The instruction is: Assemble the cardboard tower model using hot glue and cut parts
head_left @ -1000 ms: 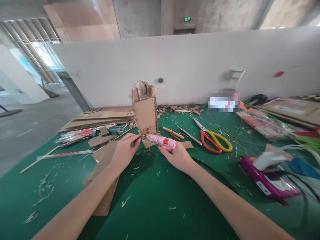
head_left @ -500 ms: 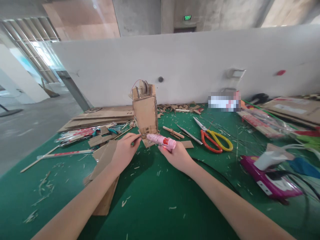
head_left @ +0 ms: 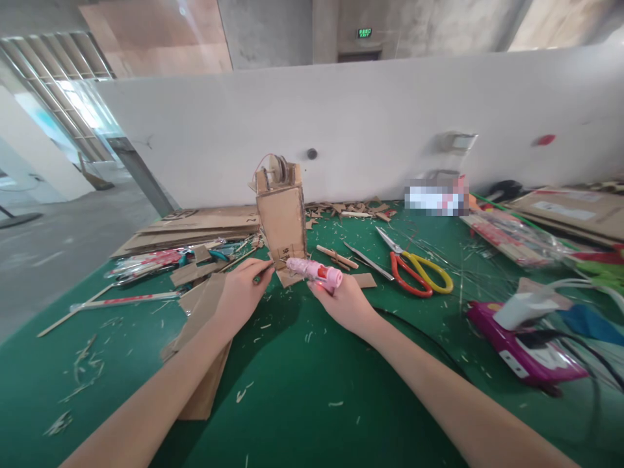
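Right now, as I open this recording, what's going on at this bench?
A person works at a green table. The right hand grips a pink glue gun, its front end beside the foot of an upright cardboard tower. The left hand is at the tower's near left, fingertips drawn together; anything pinched there is too small to identify. Scissors lie on the table to the right, with a purple power strip nearer the person.

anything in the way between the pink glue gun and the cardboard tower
Nothing visible: the pink glue gun, in the right hand, has its front end near the foot of the cardboard tower; the left hand is to one side.
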A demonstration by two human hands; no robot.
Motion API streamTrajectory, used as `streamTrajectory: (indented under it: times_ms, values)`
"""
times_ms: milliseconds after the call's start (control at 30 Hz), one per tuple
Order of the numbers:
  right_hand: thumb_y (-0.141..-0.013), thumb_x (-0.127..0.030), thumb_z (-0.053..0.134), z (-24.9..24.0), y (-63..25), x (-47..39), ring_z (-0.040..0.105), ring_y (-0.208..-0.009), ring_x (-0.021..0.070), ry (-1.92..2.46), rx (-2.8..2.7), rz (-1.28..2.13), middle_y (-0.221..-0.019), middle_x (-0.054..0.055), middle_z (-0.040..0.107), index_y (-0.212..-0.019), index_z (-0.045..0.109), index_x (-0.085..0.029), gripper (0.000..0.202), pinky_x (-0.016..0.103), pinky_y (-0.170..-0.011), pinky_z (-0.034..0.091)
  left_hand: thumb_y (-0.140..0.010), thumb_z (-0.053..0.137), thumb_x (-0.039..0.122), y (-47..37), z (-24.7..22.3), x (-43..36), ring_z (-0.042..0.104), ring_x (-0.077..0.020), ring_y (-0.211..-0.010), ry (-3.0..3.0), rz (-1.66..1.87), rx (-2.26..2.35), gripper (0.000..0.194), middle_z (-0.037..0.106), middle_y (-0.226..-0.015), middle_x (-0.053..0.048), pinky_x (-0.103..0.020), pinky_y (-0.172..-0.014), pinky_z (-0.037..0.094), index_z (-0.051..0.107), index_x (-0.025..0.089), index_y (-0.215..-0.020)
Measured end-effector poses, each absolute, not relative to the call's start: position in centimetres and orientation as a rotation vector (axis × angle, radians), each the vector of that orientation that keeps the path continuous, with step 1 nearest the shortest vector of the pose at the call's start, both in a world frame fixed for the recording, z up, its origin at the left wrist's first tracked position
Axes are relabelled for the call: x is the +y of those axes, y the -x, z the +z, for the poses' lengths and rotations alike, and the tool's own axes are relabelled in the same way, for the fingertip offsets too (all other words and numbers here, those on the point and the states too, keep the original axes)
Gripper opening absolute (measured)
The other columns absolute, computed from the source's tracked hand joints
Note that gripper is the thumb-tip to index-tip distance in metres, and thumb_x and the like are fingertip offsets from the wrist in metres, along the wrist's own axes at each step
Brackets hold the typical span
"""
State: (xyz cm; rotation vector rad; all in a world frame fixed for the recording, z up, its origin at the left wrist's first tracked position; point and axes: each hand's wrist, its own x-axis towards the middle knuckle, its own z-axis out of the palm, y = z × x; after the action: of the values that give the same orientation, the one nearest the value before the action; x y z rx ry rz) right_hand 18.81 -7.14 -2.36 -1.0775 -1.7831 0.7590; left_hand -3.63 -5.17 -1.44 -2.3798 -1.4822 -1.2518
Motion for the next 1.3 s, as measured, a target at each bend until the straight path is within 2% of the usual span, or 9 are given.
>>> streamTrajectory:
  times_ms: [167,300,433,867,1100,1300]
  values:
    - [-0.085,-0.034,0.055,-2.30,-18.81,-7.19,0.066,-0.077,0.0233,1.064,-1.772,0.750,-0.078,0.004,0.069,-0.090,0.070,-0.023,0.020,0.035,-0.074,0.054,-0.091,0.051,0.032,3.42,-1.09,-5.45,0.063,-0.0156,-0.074,2.358,-1.243,-1.497,0.024,0.068,-0.091,-0.006,-0.025,-0.066,0.051,0.069,0.017,-0.094]
    - [-0.086,-0.036,0.054,-2.36,-18.67,-7.34,0.065,-0.075,0.0220,1.091,-1.792,0.759,-0.079,0.004,0.069,-0.094,0.067,-0.021,0.021,0.033,-0.070,0.053,-0.090,0.053,0.030,3.43,-1.19,-5.38,0.063,-0.0163,-0.077,2.376,-1.248,-1.476,0.021,0.069,-0.092,-0.006,-0.026,-0.070,0.051,0.069,0.017,-0.094]
    - [-0.086,-0.035,0.053,-2.31,-18.66,-7.30,0.065,-0.072,0.0206,1.112,-1.802,0.742,-0.080,0.005,0.069,-0.094,0.067,-0.020,0.022,0.031,-0.067,0.052,-0.091,0.052,0.029,3.47,-1.27,-5.29,0.062,-0.0153,-0.075,2.395,-1.257,-1.476,0.021,0.068,-0.091,-0.006,-0.025,-0.065,0.049,0.069,0.016,-0.094]
    - [-0.086,-0.032,0.053,-2.43,-18.67,-7.07,0.066,-0.082,0.0222,1.095,-1.813,0.691,-0.082,0.007,0.070,-0.091,0.067,-0.018,0.020,0.031,-0.076,0.052,-0.091,0.054,0.026,3.47,-1.23,-5.54,0.059,-0.0126,-0.071,2.395,-1.238,-1.450,0.018,0.066,-0.088,-0.006,-0.022,-0.065,0.047,0.068,0.014,-0.092]
    - [-0.086,-0.031,0.053,-2.42,-18.72,-6.97,0.066,-0.082,0.0220,1.126,-1.803,0.667,-0.079,0.006,0.069,-0.087,0.066,-0.017,0.020,0.030,-0.076,0.052,-0.090,0.054,0.025,3.27,-1.03,-5.46,0.059,-0.0129,-0.071,2.403,-1.211,-1.474,0.016,0.066,-0.086,-0.005,-0.022,-0.064,0.047,0.067,0.015,-0.091]
    - [-0.086,-0.032,0.053,-2.33,-18.66,-7.05,0.064,-0.071,0.0186,1.153,-1.811,0.658,-0.077,0.005,0.068,-0.083,0.065,-0.018,0.020,0.027,-0.066,0.050,-0.090,0.054,0.024,3.21,-1.06,-5.55,0.057,-0.0122,-0.069,2.412,-1.226,-1.476,0.016,0.065,-0.085,-0.005,-0.021,-0.063,0.046,0.067,0.015,-0.089]
